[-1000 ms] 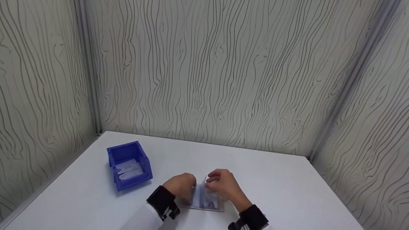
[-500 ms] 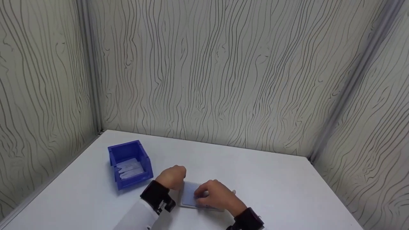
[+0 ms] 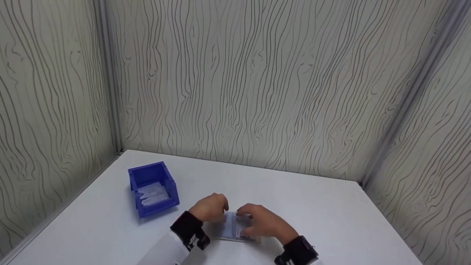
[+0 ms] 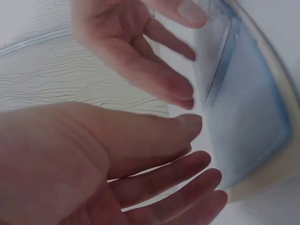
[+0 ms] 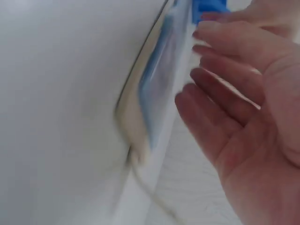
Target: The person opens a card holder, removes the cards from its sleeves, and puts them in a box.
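A small booklet with bluish clear plastic pages [image 3: 229,229] and a cream cover lies on the white table. In the left wrist view its pages [image 4: 248,112] lie spread flat, with a fold line near the middle. My left hand [image 3: 211,209] is over its left side, fingers loosely extended and fingertips close to the page; contact is unclear. Over the right half is my right hand [image 3: 268,223], thumb and fingers apart, partly covering a printed part. In the right wrist view this hand [image 5: 243,98] holds nothing, and a cord [image 5: 154,199] trails from the cover's corner.
A blue bin [image 3: 159,211] stands to the left on the table [image 3: 294,191], with flat pale printed pieces [image 3: 152,193] inside. Patterned panels [image 3: 235,92] enclose the table's back and sides.
A raised page held by the right hand came down, and that hand has since moved right off the blue page. The left hand went to the left edge, then back over the booklet.
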{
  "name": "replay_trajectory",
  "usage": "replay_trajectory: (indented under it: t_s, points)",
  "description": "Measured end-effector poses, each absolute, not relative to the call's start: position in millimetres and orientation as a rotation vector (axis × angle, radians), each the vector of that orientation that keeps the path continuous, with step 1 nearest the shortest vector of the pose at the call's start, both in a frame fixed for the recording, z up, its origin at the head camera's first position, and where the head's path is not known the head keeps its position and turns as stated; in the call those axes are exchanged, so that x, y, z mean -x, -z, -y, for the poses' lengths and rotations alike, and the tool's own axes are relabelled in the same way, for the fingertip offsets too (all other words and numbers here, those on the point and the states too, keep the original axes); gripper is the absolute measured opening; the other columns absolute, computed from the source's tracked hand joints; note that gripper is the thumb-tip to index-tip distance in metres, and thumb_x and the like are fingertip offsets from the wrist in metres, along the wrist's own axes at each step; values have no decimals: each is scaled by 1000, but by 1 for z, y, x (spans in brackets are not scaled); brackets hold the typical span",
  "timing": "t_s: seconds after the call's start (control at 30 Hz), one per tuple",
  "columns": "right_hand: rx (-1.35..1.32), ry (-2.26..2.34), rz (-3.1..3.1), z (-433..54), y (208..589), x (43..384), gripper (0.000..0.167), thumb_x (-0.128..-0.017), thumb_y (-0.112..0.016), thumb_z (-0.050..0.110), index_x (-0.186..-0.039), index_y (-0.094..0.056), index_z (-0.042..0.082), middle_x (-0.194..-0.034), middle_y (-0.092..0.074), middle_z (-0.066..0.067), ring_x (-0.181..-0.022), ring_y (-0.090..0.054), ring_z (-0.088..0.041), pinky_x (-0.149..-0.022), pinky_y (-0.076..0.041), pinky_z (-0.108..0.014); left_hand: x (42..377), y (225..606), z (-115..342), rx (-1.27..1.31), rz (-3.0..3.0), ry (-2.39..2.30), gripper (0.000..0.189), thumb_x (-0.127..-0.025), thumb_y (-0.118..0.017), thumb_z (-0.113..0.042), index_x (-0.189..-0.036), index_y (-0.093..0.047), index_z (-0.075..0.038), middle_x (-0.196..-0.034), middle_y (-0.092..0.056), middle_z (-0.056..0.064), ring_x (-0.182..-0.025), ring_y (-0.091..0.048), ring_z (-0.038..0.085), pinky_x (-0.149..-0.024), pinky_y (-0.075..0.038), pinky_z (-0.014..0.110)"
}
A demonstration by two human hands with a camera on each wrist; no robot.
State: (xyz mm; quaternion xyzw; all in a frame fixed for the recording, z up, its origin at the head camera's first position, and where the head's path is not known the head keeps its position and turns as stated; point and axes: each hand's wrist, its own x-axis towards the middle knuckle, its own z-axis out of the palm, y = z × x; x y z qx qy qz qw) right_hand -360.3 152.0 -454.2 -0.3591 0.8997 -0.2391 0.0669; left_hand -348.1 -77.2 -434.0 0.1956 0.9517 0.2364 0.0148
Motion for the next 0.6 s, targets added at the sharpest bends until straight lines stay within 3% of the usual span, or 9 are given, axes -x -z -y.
replay_trajectory:
  t_s: [0.2, 0.33, 0.6]
  points:
    - [1030, 656, -2735, -176, 461, 362, 74, -79, -97, 36, -141, -70, 6, -150, -68, -11, -137, -66, -31, -116, -54, -42, 348, 440, 67, -564, -2881, -758, 41, -74, -95, -10, -111, -80, 1, -102, -80, 8, -88, -69, 16, -89, -64, 41]
    - [1049, 611, -2741, -178, 460, 361, 72, -80, -97, 34, -140, -71, 5, -151, -67, -12, -142, -63, -34, -120, -52, -44, 348, 440, 65, -533, -2876, -766, 43, -72, -95, -9, -112, -79, 0, -104, -79, 7, -92, -69, 17, -94, -63, 43]
    - [978, 576, -2741, -173, 459, 361, 65, -82, -95, 32, -138, -74, 6, -150, -68, -11, -141, -64, -34, -118, -54, -46, 350, 445, 66, -513, -2852, -785, 39, -73, -94, -9, -108, -80, 0, -98, -77, 4, -87, -65, 15, -91, -63, 42]
